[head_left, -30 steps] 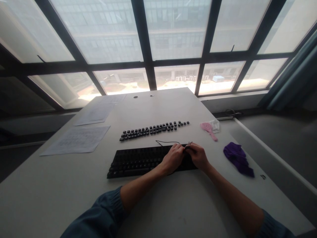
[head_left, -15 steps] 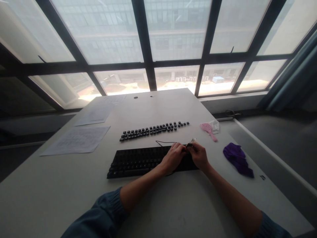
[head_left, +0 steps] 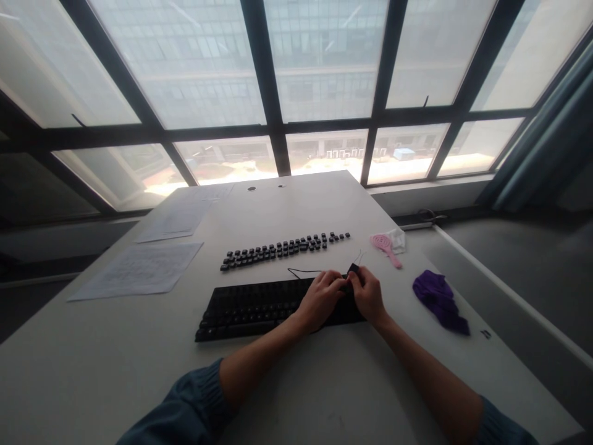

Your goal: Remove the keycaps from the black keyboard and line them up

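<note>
A black keyboard (head_left: 252, 309) lies on the white table, its lower rows fitted with keycaps and its upper part looking bare. My left hand (head_left: 324, 293) is over its right part, fingers bent together and meeting the other hand; what they grip is too small to make out. My right hand (head_left: 367, 289) is closed on a small black keycap (head_left: 353, 268), with a thin wire tool (head_left: 360, 255) sticking up from it. Behind the keyboard, several loose black keycaps (head_left: 282, 249) stand in slanting rows. A thin black cable (head_left: 303, 271) curves out behind the keyboard.
Papers (head_left: 139, 269) lie at the left of the table (head_left: 296, 210). To the right are a pink round-headed object (head_left: 384, 242) on white material, a crumpled purple cloth (head_left: 440, 301) and small dark pieces (head_left: 485, 334) near the edge. Windows stand behind.
The view has shifted slightly. The black keycap and wire tool at my right hand are now tilted more upright and show more clearly. Both hands remain together over the keyboard's right part.
</note>
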The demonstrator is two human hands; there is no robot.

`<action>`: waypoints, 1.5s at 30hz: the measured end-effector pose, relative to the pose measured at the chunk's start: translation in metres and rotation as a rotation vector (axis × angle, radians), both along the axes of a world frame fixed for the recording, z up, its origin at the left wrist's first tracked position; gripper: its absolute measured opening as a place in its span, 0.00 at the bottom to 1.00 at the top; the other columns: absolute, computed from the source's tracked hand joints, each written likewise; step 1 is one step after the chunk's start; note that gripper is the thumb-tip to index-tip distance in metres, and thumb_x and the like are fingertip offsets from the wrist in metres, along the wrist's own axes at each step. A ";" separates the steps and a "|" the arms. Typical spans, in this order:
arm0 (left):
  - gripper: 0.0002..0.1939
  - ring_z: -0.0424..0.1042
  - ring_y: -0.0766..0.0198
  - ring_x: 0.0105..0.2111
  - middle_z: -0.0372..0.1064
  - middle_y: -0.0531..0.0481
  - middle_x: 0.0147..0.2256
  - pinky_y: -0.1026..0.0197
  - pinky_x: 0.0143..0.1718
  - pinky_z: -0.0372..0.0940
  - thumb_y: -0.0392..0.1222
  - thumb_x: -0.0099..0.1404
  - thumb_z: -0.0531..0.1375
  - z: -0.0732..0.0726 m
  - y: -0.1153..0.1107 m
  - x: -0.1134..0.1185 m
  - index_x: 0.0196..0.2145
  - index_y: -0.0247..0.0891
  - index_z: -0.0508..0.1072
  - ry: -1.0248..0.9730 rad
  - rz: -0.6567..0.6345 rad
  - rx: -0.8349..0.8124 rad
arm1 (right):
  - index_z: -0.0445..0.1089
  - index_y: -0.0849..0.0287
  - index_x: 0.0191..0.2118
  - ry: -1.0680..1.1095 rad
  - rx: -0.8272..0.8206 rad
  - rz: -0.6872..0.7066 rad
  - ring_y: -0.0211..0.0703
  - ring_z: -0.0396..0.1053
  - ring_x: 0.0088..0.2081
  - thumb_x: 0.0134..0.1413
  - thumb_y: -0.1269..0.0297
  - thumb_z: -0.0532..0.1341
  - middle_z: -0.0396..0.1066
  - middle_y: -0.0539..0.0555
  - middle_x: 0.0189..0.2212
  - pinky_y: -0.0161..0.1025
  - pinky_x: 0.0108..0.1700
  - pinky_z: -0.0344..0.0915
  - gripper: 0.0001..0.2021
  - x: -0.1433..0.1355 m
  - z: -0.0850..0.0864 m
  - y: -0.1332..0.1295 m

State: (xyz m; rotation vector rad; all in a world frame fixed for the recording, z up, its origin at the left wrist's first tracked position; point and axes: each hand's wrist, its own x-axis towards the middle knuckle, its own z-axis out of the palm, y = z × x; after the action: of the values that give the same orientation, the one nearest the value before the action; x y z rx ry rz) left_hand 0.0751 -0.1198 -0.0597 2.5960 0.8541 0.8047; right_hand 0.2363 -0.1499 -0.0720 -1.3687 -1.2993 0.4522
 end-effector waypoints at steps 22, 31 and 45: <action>0.05 0.65 0.49 0.46 0.71 0.42 0.41 0.50 0.50 0.62 0.38 0.55 0.69 0.026 0.162 0.041 0.32 0.37 0.79 0.273 0.314 -0.014 | 0.64 0.55 0.31 0.095 -0.028 0.092 0.44 0.71 0.26 0.64 0.61 0.55 0.71 0.50 0.23 0.38 0.31 0.65 0.09 -0.001 -0.006 0.004; 0.06 0.63 0.49 0.48 0.71 0.42 0.43 0.51 0.51 0.61 0.39 0.56 0.69 0.014 0.166 0.047 0.32 0.37 0.80 0.317 0.332 -0.030 | 0.64 0.56 0.31 0.084 -0.031 0.093 0.42 0.70 0.26 0.63 0.63 0.56 0.71 0.50 0.24 0.37 0.32 0.64 0.09 0.000 -0.007 0.004; 0.07 0.70 0.56 0.42 0.73 0.46 0.38 0.55 0.49 0.63 0.38 0.66 0.60 0.047 0.076 0.012 0.36 0.39 0.79 0.114 0.165 -0.013 | 0.68 0.58 0.27 0.084 0.013 0.115 0.42 0.64 0.28 0.58 0.65 0.59 0.66 0.50 0.24 0.36 0.31 0.60 0.08 0.015 0.005 0.001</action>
State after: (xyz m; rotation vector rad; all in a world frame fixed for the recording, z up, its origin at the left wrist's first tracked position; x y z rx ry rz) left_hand 0.0869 -0.0434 -0.0131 2.6070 1.1151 0.6961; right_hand 0.2515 -0.1487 -0.0673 -1.2552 -1.3143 0.5732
